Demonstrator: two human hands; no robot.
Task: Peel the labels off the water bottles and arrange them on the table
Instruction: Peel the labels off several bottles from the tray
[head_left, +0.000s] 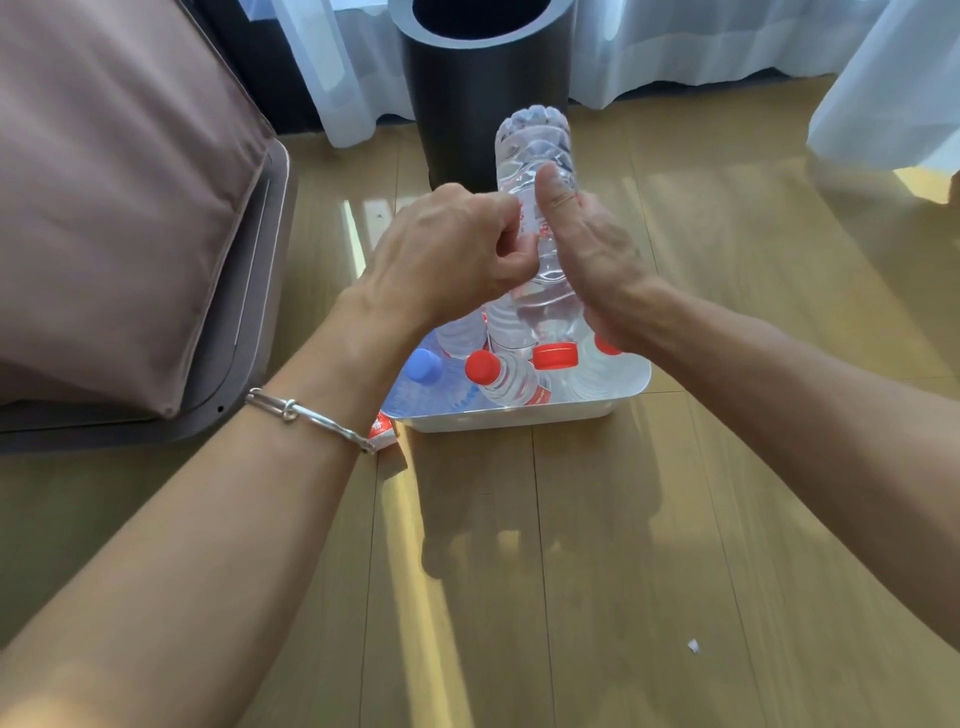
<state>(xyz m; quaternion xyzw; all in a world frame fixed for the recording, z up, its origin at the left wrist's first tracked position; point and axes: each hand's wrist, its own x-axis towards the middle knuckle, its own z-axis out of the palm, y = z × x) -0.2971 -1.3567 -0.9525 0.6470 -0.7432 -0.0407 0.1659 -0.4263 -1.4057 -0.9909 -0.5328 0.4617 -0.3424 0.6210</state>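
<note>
**Hands.** The left hand (447, 249) was curled, with its fingertips pinching the label (537, 221) on the held bottle (535, 156). The right hand (597, 254) clasped the same bottle from the other side, thumb laid up along its wall. The two hands were close together with the bottle between them.

**Position.** The held bottle was in the air above the far part of the white tray (519, 415) and touched nothing but the hands.

**Orientation.** Its ribbed base pointed up and away from the person, toward the dark cylinder (483, 104). The neck end pointed down toward the tray. The long axis was near upright, leaning slightly away. The neck was hidden behind the hands. A red cap (555, 356) sat just below, and I could not tell whether it belonged to this bottle.

**Progress.** Red print was visible between the hands, so I judged this label not yet fully off. Several bottles lay in the tray. These included a red-capped bottle (506, 382) near the tray's near edge, which bore red print, and a blue-capped one (423, 366) at its left side. A red-and-white scrap (383, 434) lay on the wood surface at the tray's near left corner and was possibly a removed label. No bottle stood arranged outside the tray. I judged that most of the peeling, and all of the arranging, remained to be done.
</note>
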